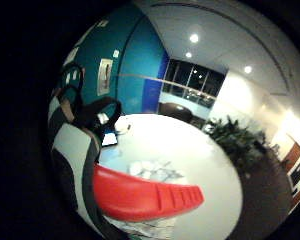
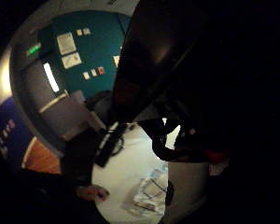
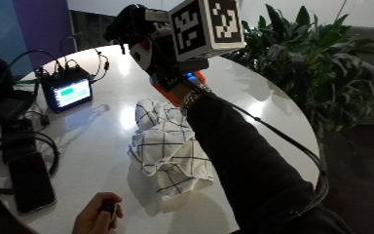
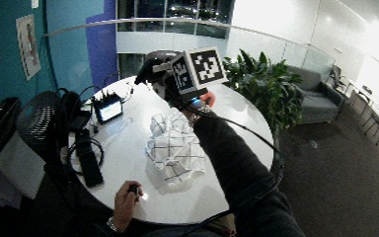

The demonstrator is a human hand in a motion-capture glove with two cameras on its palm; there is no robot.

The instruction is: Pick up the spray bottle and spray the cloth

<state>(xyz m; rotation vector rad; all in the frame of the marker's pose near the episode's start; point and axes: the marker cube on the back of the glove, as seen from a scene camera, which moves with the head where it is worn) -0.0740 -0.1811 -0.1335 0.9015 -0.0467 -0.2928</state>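
My gloved right hand [image 3: 163, 61] is raised above the white round table [image 3: 252, 112] and grips the spray bottle [image 3: 141, 50]. The bottle's white body [image 1: 72, 145] and red trigger [image 1: 145, 197] lie close against the palm. Below the hand, a white cloth with a dark grid pattern [image 3: 167, 151] lies crumpled on the table; it also shows under the trigger [image 1: 155, 172] and beside the bottle [image 2: 149, 191]. In the wide view the hand [image 4: 167, 74] hangs over the cloth's far end [image 4: 173, 148]. The nozzle is hidden.
A bare left hand [image 3: 99, 214] rests at the table's near edge, holding a small black object. A small lit monitor [image 3: 67, 92], cables and a dark phone [image 3: 28, 180] lie on the left. A large potted plant [image 3: 304, 58] stands beyond the table's right edge.
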